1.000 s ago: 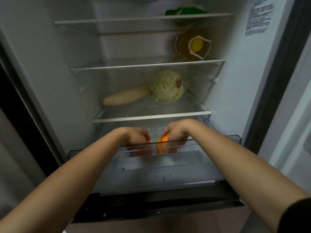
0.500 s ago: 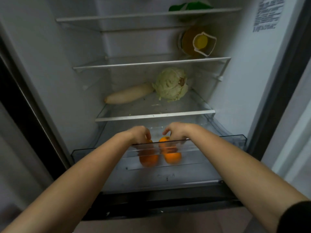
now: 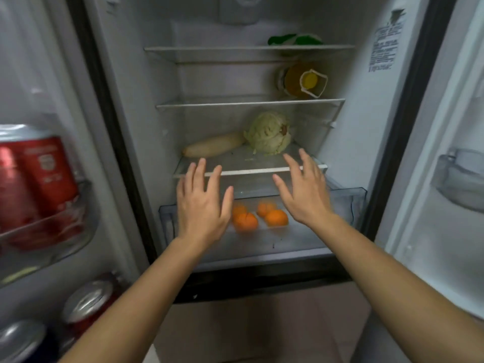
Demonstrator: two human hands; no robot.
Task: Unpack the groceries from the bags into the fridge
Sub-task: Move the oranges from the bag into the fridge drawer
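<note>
Hands hover side by side in front of the open white fridge [image 3: 366, 142], both empty: the left hand [image 3: 201, 203] is spread flat with fingers fanned and pointing up into the cabinet, the right hand [image 3: 305, 191] likewise splayed wide, palm away, holding nothing. Between and just below the two palms, small round orange mandarins [image 3: 259, 217] lie loose on the floor of the clear plastic crisper drawer [image 3: 353, 203], which is pulled out; they sit in two close pairs, one pair nearer the left hand and one nearer the right, and how many there are in all I cannot tell through the drawer wall. Beyond the fingertips, on the glass shelf [image 3: 248, 172] just above the drawer, a long pale white radish [image 3: 213, 148] lies on its side with its long axis running from past the left fingertips, rising towards the right, its far end touching a pale green round cabbage [image 3: 268, 134] that rests ahead of the right hand. Higher up on that same side, a yellow-capped amber bottle [image 3: 301, 79] lies with its cap towards the camera, and a green packet [image 3: 293, 39] sits on the top shelf. Out past the left forearm, red drink cans [image 3: 39, 174] stand in the door rack [image 3: 52, 242], blurred
</note>
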